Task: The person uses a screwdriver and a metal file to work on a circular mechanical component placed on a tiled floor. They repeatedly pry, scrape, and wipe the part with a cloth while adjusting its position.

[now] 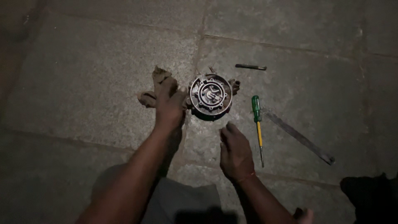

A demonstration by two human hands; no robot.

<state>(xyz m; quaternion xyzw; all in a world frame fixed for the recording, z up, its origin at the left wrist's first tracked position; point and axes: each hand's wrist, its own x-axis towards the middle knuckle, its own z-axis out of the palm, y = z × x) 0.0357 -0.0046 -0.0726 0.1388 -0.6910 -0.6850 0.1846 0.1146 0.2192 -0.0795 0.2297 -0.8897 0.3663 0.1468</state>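
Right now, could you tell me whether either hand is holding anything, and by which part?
The left hand rests on the brown rag beside the round metal housing; a closed grip cannot be told. The right hand holds nothing, near the green-handled screwdriver.

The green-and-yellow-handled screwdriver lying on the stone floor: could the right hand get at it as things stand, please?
Probably yes. The right hand is open and empty, resting on the stone floor just beside the green-and-yellow-handled screwdriver, with bare floor between them. The left hand is busy at the round metal housing.
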